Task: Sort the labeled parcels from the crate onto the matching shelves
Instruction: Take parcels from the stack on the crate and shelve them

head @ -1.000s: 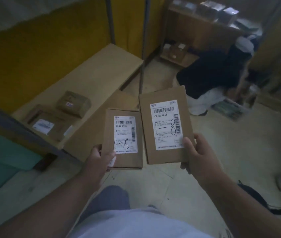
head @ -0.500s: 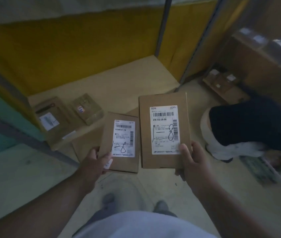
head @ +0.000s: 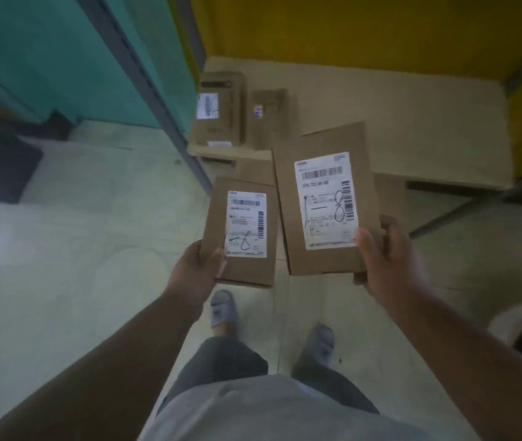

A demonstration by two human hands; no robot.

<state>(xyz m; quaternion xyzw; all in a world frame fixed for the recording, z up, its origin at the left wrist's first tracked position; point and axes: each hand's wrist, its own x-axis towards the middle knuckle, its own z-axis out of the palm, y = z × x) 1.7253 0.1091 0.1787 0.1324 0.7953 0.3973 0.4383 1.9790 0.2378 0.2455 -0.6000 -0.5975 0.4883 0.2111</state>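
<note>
Two flat brown cardboard parcels held up side by side over the pale floor, just in front of a low wooden shelf [head: 412, 122]. Smaller parcel [head: 221, 227] on the left, gripped at its near left corner by the left hand [head: 194, 272], thumb curled over the front. Larger parcel [head: 288, 198] on the right, pinched at its near right corner by the right hand [head: 387, 256], thumb on the white label [head: 328, 202]. Barcodes and small print on both labels, blurred; a handwritten "8" with a dash readable on each. Far on the shelf, two more brown boxes [head: 221, 109] lying close together.
</note>
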